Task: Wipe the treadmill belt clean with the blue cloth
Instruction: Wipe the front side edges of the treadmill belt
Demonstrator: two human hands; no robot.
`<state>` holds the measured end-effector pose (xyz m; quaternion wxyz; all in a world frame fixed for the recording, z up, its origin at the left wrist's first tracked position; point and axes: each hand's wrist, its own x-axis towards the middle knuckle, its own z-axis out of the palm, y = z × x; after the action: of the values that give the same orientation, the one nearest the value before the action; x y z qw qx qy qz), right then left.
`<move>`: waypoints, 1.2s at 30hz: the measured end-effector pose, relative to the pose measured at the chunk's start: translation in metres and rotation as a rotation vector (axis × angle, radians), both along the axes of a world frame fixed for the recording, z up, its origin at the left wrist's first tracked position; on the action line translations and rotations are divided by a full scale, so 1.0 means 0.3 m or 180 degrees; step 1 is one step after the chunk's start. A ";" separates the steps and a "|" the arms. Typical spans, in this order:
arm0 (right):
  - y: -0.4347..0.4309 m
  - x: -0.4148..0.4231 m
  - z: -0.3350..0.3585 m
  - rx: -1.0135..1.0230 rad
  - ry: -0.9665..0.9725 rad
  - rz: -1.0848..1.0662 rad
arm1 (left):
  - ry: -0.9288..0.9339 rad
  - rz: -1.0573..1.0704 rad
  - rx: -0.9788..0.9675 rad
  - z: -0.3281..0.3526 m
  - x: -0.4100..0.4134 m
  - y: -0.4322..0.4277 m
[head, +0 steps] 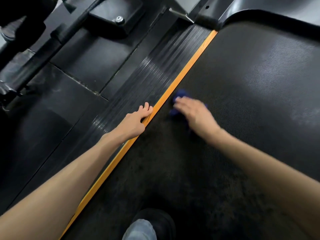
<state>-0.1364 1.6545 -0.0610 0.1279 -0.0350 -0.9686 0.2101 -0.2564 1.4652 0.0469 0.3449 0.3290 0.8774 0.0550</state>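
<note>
The right hand lies over the bunched blue cloth on the treadmill belt, just right of the orange strip; blur hides whether its grip is clamped. The left hand rests on the ribbed side rail, grip slack, fingers apart

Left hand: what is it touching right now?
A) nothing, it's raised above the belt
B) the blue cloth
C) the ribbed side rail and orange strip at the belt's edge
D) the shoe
C: the left hand rests on the ribbed side rail with its fingers reaching the orange strip, while the right hand is the one on the blue cloth, out on the belt.
</note>
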 end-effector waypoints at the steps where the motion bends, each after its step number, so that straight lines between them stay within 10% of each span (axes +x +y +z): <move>1: 0.066 -0.025 0.020 0.0024 -0.0164 -0.0383 | -0.0065 0.0012 -0.0014 0.006 -0.002 0.002; 6: -0.024 -0.079 0.068 -0.0304 -0.0297 -0.1571 | -0.0040 -0.0051 -0.0012 0.012 -0.010 0.004; 12: -0.534 0.124 0.036 -0.0559 -0.0429 0.0869 | 0.0042 -0.0092 0.0000 -0.003 -0.008 -0.003; 16: -0.377 0.105 0.024 -0.0182 -0.0496 0.1934 | 0.0102 -0.0128 -0.0017 -0.005 -0.007 0.002; 23: 0.187 -0.028 0.021 -0.0014 -0.0232 -0.0882 | 0.0160 -0.0313 -0.0171 -0.001 -0.012 0.019; 27: 0.043 -0.080 0.055 -0.0278 -0.0207 -0.1853 | 0.0187 -0.0314 -0.0209 0.000 -0.017 0.019; 36: -0.402 0.187 0.004 0.0047 -0.0449 0.2070 | 0.0595 -0.0279 -0.0044 -0.042 0.002 -0.002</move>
<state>-0.0803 1.5340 -0.0599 -0.0130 0.2626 -0.9370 0.2299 -0.2557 1.4647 0.0343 0.2659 0.3683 0.8909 0.0029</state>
